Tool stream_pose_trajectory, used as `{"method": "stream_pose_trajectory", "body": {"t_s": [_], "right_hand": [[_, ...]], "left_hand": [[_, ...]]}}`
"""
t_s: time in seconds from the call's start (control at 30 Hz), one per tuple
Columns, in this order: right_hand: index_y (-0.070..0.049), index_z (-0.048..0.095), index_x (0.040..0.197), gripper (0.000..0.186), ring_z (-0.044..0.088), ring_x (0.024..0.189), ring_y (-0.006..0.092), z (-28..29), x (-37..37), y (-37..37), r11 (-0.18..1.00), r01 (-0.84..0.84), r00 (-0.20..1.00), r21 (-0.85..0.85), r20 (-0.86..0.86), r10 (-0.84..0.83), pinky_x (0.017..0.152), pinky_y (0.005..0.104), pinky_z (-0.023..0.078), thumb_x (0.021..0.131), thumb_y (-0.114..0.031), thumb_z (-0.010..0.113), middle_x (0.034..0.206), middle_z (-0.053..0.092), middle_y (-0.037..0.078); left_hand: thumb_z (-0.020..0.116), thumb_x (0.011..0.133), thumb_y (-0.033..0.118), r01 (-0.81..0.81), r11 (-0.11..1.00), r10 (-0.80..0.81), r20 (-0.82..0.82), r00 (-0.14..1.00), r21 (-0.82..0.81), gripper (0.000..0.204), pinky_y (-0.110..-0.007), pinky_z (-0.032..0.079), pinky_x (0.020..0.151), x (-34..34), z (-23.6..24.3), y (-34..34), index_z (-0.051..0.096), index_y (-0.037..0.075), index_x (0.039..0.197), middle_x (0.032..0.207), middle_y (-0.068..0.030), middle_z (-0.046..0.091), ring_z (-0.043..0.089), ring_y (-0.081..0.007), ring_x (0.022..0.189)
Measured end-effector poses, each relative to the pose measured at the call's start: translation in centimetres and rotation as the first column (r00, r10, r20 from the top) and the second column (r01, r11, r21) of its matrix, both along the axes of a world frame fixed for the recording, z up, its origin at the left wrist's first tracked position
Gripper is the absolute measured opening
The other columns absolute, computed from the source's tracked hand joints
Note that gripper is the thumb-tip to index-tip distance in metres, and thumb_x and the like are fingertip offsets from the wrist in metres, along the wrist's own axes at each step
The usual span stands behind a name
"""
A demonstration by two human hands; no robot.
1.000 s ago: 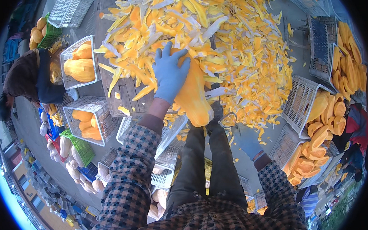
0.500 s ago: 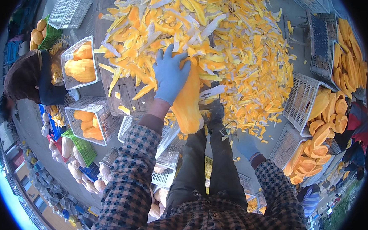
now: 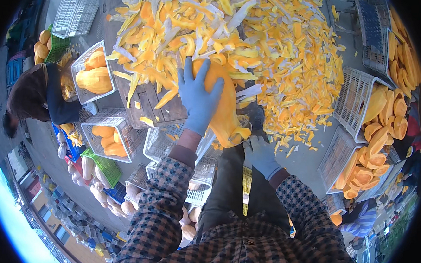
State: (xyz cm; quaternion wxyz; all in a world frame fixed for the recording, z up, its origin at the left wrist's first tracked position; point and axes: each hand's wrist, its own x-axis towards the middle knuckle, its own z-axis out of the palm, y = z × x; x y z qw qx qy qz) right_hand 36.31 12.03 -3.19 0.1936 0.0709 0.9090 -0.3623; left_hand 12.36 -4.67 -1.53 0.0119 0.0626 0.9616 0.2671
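Observation:
My left hand (image 3: 200,98), in a blue-grey glove, lies with fingers spread over a peeled orange squash (image 3: 225,118), gripping it against the edge of a wooden board (image 3: 144,106) strewn with yellow and pale peel strips (image 3: 161,38). Beside the squash's lower end, my gloved right hand (image 3: 259,152) is closed on a small metal peeler (image 3: 247,129), partly hidden at a curl of orange flesh. A broad heap of shavings (image 3: 303,77) spreads to the right of the squash.
Crates of peeled squash (image 3: 91,81) line the left, near green and blue crates of pale squash (image 3: 98,182). On the right are crates heaped with cut squash (image 3: 375,145). A bent-over co-worker (image 3: 32,94) is at the left; other people (image 3: 363,218) appear at the right rim.
My right hand has risen leftward from beside my leg to the lower end of the squash with the tool. The squash has shifted slightly under my left hand, and the view has swung slightly.

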Motion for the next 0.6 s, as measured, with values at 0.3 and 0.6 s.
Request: {"method": "stream_pose_trajectory", "body": {"t_s": [0.3, 0.6], "right_hand": [[0.0, 0.063, 0.103, 0.032, 0.067, 0.083, 0.0405, 0.7, -2.2, 1.6, 0.875, 0.409, 0.901, -0.259, 0.269, -0.341, 0.074, 0.0475, 0.051, 0.099, -0.031, 0.057, 0.09, 0.069, 0.021], [0.003, 0.064, 0.115, 0.036, 0.057, 0.064, 0.0147, -1.8, -1.7, -3.0, 0.178, 0.972, 0.228, -0.151, 0.768, -0.599, 0.06, 0.0285, 0.046, 0.102, -0.029, 0.055, 0.081, 0.066, 0.004]], "left_hand": [[0.076, 0.085, 0.028, -0.112, 0.982, 0.088, 0.16, 0.983, 0.149, 0.058, -0.046, 0.038, 0.113, -2.0, -0.1, -1.4, 0.061, 0.009, 0.138, 0.152, -0.0268, 0.042, 0.045, -0.0412, 0.138], [0.074, 0.088, 0.028, -0.094, 0.995, 0.092, -0.049, 0.995, -0.042, 0.065, -0.046, 0.038, 0.114, -1.8, 0.5, -0.7, 0.052, 0.005, 0.145, 0.148, -0.0276, 0.045, 0.047, -0.041, 0.135]]}}
